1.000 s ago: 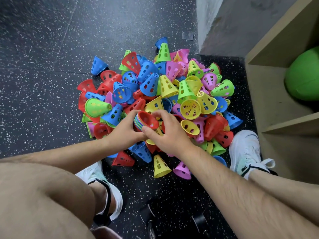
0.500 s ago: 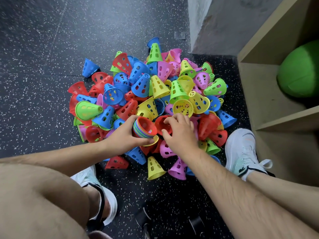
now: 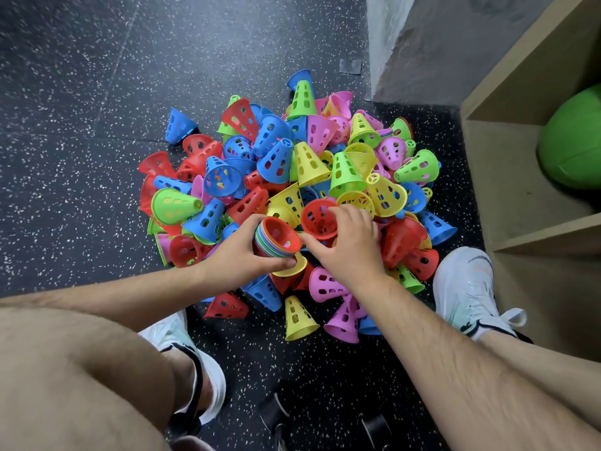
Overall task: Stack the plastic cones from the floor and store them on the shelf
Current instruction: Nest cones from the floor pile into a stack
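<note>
Speckled floor [image 3: 81, 164]; red cone [image 3: 316, 221] in right hand [image 3: 351, 252] beside stack [image 3: 276, 238] in left hand [image 3: 237, 257]

A stack of cones [image 3: 276, 239] sits in the fingers [image 3: 257, 220] of the left hand [image 3: 237, 258]. Just to its right, the fingers [image 3: 336, 210] of the right hand [image 3: 348, 252] hold a single cone [image 3: 318, 219]. The pile of loose cones [image 3: 309, 164] spreads over the floor [image 3: 81, 109] beyond and on both sides of the fingertips. Well right of them stands the shelf [image 3: 507, 190], with a ball [image 3: 572, 141] in one compartment. The right shoe [image 3: 465, 288] lies between pile and shelf.
</note>
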`<state>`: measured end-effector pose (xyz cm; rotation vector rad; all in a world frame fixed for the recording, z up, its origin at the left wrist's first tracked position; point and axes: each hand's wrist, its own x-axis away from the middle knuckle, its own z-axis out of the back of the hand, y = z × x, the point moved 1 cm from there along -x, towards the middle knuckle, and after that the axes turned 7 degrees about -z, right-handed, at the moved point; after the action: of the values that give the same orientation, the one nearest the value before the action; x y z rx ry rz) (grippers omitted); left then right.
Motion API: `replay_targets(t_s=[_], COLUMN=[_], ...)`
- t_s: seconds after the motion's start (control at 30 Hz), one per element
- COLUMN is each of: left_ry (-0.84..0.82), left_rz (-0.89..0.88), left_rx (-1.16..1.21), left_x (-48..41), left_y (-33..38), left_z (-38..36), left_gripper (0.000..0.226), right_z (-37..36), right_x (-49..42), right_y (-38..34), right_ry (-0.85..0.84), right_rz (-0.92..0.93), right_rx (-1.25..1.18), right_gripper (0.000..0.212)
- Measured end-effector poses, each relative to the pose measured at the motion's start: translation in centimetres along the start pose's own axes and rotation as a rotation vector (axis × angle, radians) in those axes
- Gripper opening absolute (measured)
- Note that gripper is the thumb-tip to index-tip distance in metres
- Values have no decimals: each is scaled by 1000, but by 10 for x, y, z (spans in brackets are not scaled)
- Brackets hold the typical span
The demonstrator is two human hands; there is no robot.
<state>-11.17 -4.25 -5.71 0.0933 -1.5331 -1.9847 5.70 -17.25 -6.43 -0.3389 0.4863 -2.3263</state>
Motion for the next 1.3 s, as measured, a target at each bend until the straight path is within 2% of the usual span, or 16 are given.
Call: replay_targets(t_s=[0.07,0.17,0.33,0.5,0.6,0.67,0.8,0.9,0.97,1.03,1.17,1.3], left_ry=[10,17,32,39,26,7,-52,-84,-116,-151,-188,-184], left_rz=[-3,-9,-22,-52,-56,-40,-52,-54,-54,-50,-41,-28], left_rx=[4,14,18,25,18,16,30,16,33,42,28,27], left_x=[1,2,3,4,5,7,4,1,0,1,1,2], left_y=[-1,-2,-6,-1,-1,-2,0,3,3,3,3,5], left_z=[2,5,8,7,7,5,-2,-8,-13,-18,-23,-24], left_gripper=[70,72,74,76,67,62,65,65,68,72,73,69], right_z=[6,17,22,13,5,4,7,12,14,13,9,1], right_x=[-3,-5,-2,9,20,24,29,35,37,39,42,39], right_y=[-3,-11,-30,-49,-51,-47,-29,-4,16,34,50,49], right_ry=[37,90,-63,-177,-314,-343,-270,-73,-9,-32,-98,-148], right_rz=[-31,-78,-55,82,162,158,189,184,151,134,114,97], right_rx=[-152,-334,-427,-303,-231,-237,-196,-181,-99,2,95,116], right_gripper=[70,58,72,71,73,71,76,53,39,33,44,27])
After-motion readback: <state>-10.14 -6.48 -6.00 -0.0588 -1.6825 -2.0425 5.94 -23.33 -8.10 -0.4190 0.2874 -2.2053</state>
